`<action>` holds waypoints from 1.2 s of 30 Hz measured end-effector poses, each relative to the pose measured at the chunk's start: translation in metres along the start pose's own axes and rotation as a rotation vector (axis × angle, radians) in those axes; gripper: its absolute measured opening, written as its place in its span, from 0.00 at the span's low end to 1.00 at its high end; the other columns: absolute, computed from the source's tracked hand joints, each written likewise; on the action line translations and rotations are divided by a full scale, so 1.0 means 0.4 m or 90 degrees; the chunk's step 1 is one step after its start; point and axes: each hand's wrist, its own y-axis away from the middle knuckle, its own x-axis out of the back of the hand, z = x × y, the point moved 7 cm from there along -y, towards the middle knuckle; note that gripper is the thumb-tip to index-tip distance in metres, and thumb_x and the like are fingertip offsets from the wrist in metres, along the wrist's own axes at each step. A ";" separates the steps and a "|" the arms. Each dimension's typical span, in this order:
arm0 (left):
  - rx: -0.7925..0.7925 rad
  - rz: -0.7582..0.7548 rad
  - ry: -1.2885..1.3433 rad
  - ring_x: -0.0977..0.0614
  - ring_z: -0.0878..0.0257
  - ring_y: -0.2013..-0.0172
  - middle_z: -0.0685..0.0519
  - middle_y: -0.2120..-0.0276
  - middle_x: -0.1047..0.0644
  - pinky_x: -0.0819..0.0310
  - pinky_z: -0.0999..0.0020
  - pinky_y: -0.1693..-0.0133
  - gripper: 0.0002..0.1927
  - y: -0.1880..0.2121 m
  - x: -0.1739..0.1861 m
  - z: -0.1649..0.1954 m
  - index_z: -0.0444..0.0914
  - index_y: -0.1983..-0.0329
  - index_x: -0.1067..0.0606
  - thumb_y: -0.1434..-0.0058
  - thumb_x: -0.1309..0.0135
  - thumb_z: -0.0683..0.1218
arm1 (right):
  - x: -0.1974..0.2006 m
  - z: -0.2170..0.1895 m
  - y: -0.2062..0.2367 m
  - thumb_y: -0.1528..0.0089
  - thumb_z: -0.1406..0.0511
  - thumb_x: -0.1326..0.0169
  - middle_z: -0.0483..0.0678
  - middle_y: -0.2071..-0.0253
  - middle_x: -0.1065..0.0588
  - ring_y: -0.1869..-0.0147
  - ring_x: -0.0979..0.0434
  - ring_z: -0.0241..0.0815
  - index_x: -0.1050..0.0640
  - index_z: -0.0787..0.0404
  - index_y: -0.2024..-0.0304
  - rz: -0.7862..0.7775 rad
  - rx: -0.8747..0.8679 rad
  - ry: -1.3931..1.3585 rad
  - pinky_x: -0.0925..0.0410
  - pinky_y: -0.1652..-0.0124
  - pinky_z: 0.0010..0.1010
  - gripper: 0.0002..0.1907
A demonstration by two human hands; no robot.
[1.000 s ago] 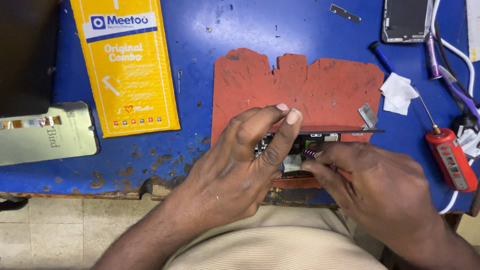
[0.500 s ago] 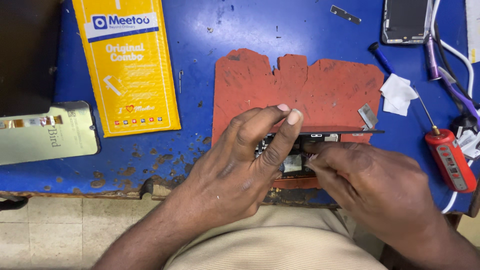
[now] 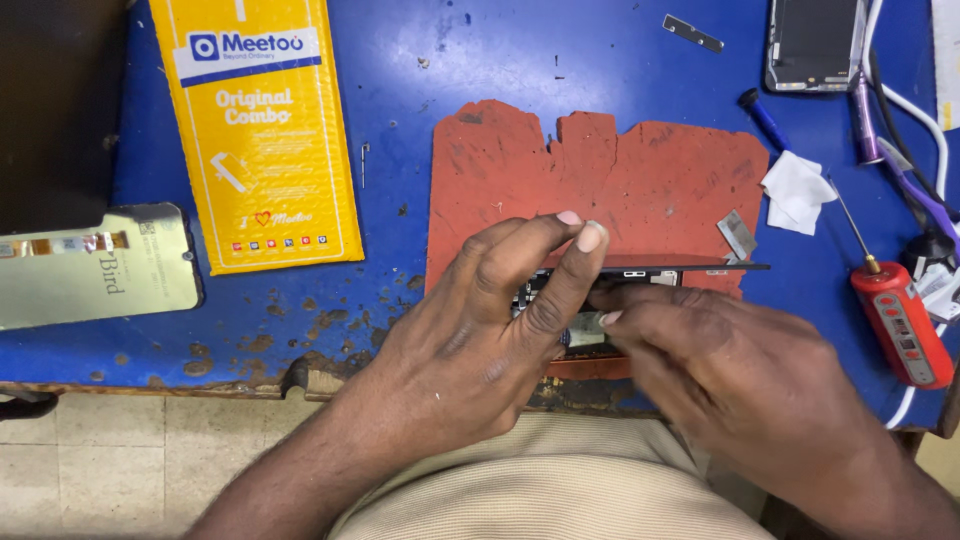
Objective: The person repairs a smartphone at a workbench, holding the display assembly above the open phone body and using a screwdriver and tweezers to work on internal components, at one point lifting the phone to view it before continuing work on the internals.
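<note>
On the far left of the worn blue tabletop (image 3: 480, 60) lies a pale gold rectangular phone panel (image 3: 95, 265), with a yellow padded envelope (image 3: 260, 130) just right of it. Near the middle, the left hand (image 3: 480, 340) curls its grip around a thin black opened phone (image 3: 680, 268) held on edge over the torn red rubber mat (image 3: 620, 170). The right hand (image 3: 730, 370) pinches at the phone's inner parts, fingertips closed; what they grasp cannot be told. A red-handled screwdriver (image 3: 895, 310) lies far right.
</note>
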 end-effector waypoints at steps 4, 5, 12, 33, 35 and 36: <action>0.005 -0.012 -0.012 0.32 0.44 0.34 0.44 0.32 0.42 0.32 0.52 0.31 0.47 0.001 -0.007 -0.003 0.38 0.20 0.50 0.41 0.44 0.32 | -0.004 0.009 0.002 0.43 0.69 0.33 0.49 0.63 0.19 0.62 0.16 0.45 0.25 0.61 0.58 0.000 -0.022 0.037 0.25 0.65 0.32 0.14; 0.007 -0.015 -0.021 0.32 0.44 0.35 0.45 0.31 0.42 0.32 0.53 0.32 0.48 0.002 -0.007 -0.002 0.37 0.19 0.50 0.41 0.44 0.32 | -0.010 0.015 0.007 0.43 0.69 0.33 0.49 0.63 0.19 0.63 0.16 0.45 0.25 0.61 0.59 -0.006 -0.040 0.032 0.25 0.65 0.33 0.15; 0.021 -0.030 -0.023 0.32 0.42 0.34 0.44 0.32 0.43 0.31 0.51 0.32 0.51 0.006 -0.009 -0.004 0.40 0.20 0.52 0.41 0.36 0.37 | 0.084 0.100 0.134 0.38 0.70 0.38 0.49 0.62 0.21 0.65 0.24 0.37 0.27 0.66 0.52 0.349 -0.175 -0.245 0.32 0.65 0.27 0.14; 0.077 0.023 0.012 0.33 0.42 0.31 0.38 0.31 0.43 0.31 0.52 0.32 0.41 0.003 0.020 -0.022 0.36 0.24 0.47 0.36 0.39 0.42 | 0.037 0.183 0.082 0.34 0.79 0.42 0.45 0.64 0.20 0.64 0.23 0.25 0.19 0.67 0.50 0.245 -0.223 -0.248 0.31 0.64 0.14 0.11; 0.093 0.081 0.004 0.30 0.45 0.30 0.39 0.30 0.38 0.32 0.53 0.30 0.36 0.007 0.047 -0.021 0.36 0.24 0.43 0.33 0.43 0.39 | 0.035 0.191 0.087 0.34 0.79 0.43 0.48 0.57 0.19 0.59 0.19 0.28 0.19 0.67 0.51 0.235 -0.211 -0.266 0.27 0.57 0.18 0.10; 0.113 0.085 0.036 0.27 0.48 0.31 0.40 0.31 0.34 0.30 0.56 0.31 0.33 0.010 0.052 -0.023 0.36 0.24 0.42 0.31 0.45 0.38 | 0.034 0.194 0.089 0.34 0.79 0.44 0.49 0.54 0.19 0.57 0.18 0.30 0.19 0.67 0.52 0.230 -0.204 -0.277 0.25 0.53 0.20 0.10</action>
